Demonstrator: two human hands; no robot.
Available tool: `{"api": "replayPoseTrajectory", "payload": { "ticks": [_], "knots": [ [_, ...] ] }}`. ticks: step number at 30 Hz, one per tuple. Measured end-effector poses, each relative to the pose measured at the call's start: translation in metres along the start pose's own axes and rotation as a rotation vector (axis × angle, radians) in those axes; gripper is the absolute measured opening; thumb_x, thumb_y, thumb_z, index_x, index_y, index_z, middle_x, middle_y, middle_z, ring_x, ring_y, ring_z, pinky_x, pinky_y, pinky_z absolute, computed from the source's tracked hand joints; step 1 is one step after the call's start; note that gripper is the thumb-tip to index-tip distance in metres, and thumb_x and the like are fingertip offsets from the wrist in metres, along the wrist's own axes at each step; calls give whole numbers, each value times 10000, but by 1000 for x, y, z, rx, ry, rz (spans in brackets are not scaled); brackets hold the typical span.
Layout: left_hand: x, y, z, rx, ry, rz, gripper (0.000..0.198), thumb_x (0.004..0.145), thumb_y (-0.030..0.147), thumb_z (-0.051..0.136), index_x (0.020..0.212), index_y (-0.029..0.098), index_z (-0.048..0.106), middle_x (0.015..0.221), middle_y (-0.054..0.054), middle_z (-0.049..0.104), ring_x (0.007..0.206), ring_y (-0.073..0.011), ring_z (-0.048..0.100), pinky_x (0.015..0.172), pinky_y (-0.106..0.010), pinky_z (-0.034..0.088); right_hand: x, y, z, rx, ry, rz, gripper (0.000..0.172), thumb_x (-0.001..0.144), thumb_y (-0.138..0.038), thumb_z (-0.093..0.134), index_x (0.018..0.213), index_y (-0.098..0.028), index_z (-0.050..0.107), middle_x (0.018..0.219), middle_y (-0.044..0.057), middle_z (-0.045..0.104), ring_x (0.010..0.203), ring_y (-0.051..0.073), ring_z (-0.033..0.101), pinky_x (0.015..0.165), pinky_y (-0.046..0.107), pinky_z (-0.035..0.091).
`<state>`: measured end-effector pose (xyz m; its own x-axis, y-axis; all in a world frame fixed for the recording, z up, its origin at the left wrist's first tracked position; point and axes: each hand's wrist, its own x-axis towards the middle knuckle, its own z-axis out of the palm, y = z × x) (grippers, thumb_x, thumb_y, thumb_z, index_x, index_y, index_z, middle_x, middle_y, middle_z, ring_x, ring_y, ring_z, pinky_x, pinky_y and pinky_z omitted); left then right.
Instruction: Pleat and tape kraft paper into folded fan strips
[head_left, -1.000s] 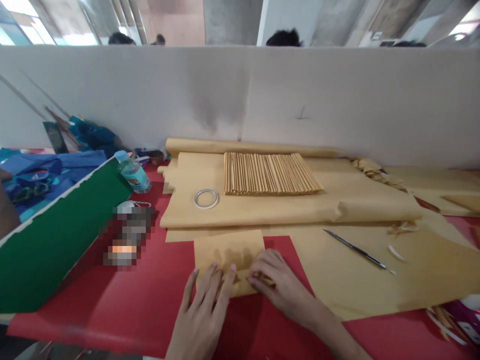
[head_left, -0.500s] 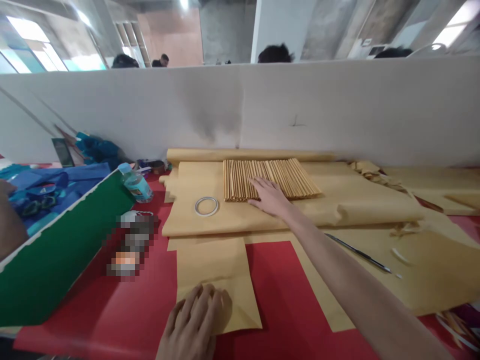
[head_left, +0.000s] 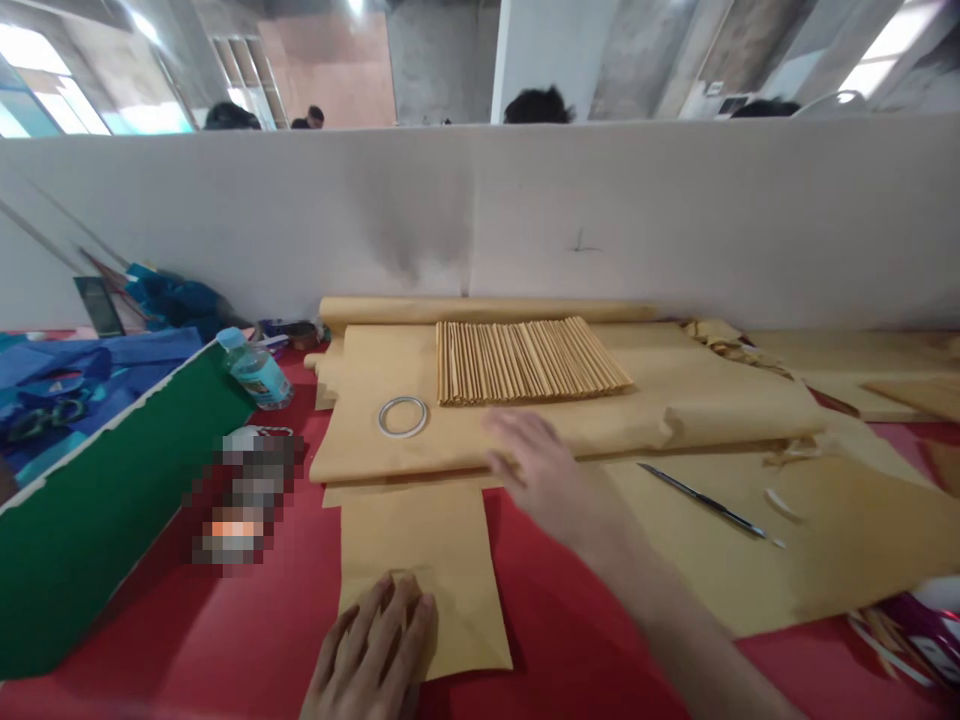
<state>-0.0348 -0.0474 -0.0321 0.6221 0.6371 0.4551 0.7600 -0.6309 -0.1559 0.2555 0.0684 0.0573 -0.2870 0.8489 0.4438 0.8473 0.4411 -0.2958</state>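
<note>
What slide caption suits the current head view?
Left hand on a rectangular brown paper sheet, blurred right hand in front of a row of narrow brown paper pieces.

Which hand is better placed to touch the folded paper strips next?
Probably the right hand: it is nearer the folded paper strips, while the left hand rests on the brown paper sheet.

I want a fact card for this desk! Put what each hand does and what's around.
Left hand: resting on a loose brown sheet
Right hand: blurred, nothing visible in it, nearest the folded paper row
Silvery ring: left of the row
Pen-like tool: on brown paper, right side
Bottle: blue cap, beside the green board
Table covering: red
</note>
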Motion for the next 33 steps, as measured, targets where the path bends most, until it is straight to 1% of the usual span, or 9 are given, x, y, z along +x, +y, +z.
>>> {"api": "replayPoseTrajectory", "payload": {
  "ticks": [3,5,10,12,16,22,25,30,33],
  "knots": [
    [5,5,-5,6,-27,60,425,975,191,479,1347,288,660,1446,23,639,1305,-202,571,951,-326,441,-64,-51,1,182,-166,-215,251,1057,-291,461,1204,-247,660,1211,49,730,1156,195,646,1128,397,431],
    [12,13,-6,-50,26,52,402,994,198,432,1294,260,693,1395,12,677,1266,-184,594,929,-311,446,-99,-68,8,199,-246,-239,282,1016,-386,581,1247,-236,636,1193,39,740,1161,198,647,1144,375,418],
    [37,27,-9,-98,73,89,337,1031,241,449,1241,267,712,1335,-2,715,1221,-162,630,948,-264,441,-143,-54,21,59,-156,-203,368,992,-459,610,1261,-210,640,1326,63,703,1233,242,630,1119,384,444],
    [44,28,-12,-132,74,105,325,1046,252,442,1217,241,717,1335,-31,713,1230,-174,636,967,-264,459,-147,-45,19,40,-175,-235,348,1013,-440,574,1258,-203,640,1349,72,691,1257,248,621,1100,392,463],
    [45,25,-18,-367,64,63,295,1059,221,428,1102,201,719,1215,-55,753,1181,-180,675,972,-275,532,-143,-43,8,51,-159,-196,248,1039,-148,440,1123,-217,663,1258,54,731,1187,217,661,1034,377,497],
    [39,19,-18,-661,-19,-267,238,1057,230,465,975,217,687,934,-40,743,952,-173,711,829,-273,604,-121,-45,-5,18,-290,-6,202,1038,-202,459,880,-222,583,878,35,677,808,213,650,751,363,524],
    [43,21,-16,-608,7,-353,190,1047,237,494,998,203,674,959,-57,724,903,-183,695,784,-294,605,-112,-42,0,-45,-268,1,168,1037,-222,460,902,-223,561,889,41,650,826,231,636,756,380,504],
    [51,42,-18,-317,273,-253,300,960,80,580,1222,187,680,1234,-103,712,1268,-297,592,1071,-459,469,-108,-35,11,-21,-258,33,132,1028,-208,461,927,-230,543,939,46,635,837,223,613,738,363,493],
    [51,61,-16,-333,206,-205,321,1006,153,509,1279,162,678,1251,-74,731,1231,-257,618,1124,-396,393,-108,-33,14,20,-273,57,100,1015,-204,495,926,-230,534,939,42,622,855,221,597,744,358,496]
  ]
}}
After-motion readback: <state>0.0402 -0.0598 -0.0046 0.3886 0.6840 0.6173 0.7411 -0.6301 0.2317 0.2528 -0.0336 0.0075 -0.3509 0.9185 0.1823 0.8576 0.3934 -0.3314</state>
